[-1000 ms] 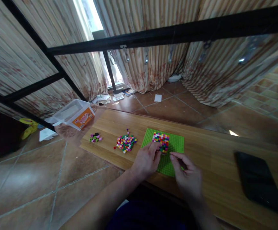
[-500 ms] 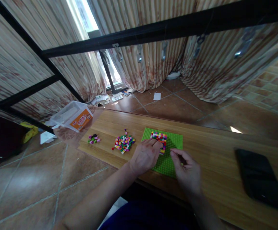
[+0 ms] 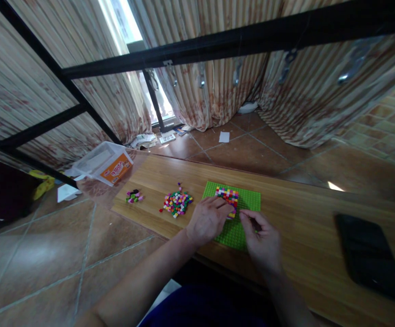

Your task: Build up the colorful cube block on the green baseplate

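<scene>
A green baseplate (image 3: 250,202) lies on the wooden table (image 3: 299,218). A patch of small multicoloured bricks (image 3: 227,195) is pressed onto its far left part. My left hand (image 3: 207,221) rests on the plate's left edge, fingers curled, with the fingertips touching the near side of the brick patch. My right hand (image 3: 261,240) hovers over the plate's near right part, thumb and fingers pinched together; whatever they hold is too small to make out. A loose heap of coloured bricks (image 3: 177,202) lies left of the plate, and a smaller cluster (image 3: 133,196) further left.
A black phone (image 3: 371,259) lies on the table at the right. A clear plastic box with an orange label (image 3: 105,163) sits at the table's far left corner. Black metal bars (image 3: 217,45) cross above. Tiled floor, papers and curtains lie beyond.
My right hand has moved a little left and toward the brick patch. My left hand has stayed on the patch's near edge. The view has shifted slightly.
</scene>
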Tool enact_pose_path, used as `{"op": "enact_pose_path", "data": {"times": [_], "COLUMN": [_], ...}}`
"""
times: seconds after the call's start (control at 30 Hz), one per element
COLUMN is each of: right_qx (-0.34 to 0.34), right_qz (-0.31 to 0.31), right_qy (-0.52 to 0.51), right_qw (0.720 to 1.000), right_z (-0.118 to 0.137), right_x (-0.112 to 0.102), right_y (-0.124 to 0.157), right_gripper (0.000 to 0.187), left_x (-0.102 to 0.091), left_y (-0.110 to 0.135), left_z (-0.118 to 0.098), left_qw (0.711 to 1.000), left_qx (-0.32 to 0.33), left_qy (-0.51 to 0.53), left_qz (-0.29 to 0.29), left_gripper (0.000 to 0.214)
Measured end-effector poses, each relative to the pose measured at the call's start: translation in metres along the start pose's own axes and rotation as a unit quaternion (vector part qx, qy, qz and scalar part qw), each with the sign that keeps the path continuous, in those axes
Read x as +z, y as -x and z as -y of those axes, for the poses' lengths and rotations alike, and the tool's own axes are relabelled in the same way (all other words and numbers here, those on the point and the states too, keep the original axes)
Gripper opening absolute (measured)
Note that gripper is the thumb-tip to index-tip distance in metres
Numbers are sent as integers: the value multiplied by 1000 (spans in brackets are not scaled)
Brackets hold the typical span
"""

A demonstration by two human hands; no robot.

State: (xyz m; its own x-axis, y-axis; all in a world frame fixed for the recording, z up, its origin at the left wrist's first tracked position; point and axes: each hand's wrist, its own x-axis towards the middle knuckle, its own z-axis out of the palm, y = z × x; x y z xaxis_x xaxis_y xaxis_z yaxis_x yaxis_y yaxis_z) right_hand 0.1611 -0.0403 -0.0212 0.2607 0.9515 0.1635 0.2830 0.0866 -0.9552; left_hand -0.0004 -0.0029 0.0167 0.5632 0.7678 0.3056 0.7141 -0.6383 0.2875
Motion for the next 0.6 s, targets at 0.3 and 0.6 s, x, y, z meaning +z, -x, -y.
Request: {"op": "enact_pose_path", "data": {"times": [0.3,0.6], "right_qx": [80,128], "right_qz": [-1,-16], "right_qy": [-30,-86], "right_qw": [996,988], "right_z": [2,0], "right_x": [9,15], "right_y": [-13,-16], "right_gripper": [35,35], "left_x": [9,12], "left_y": [8,9], "left_z": [4,4], "left_qw": [999,999], "left_qx": [24,33], "left_qy": [15,-10], "left_qz": [-36,-24], "left_gripper": [24,27]}}
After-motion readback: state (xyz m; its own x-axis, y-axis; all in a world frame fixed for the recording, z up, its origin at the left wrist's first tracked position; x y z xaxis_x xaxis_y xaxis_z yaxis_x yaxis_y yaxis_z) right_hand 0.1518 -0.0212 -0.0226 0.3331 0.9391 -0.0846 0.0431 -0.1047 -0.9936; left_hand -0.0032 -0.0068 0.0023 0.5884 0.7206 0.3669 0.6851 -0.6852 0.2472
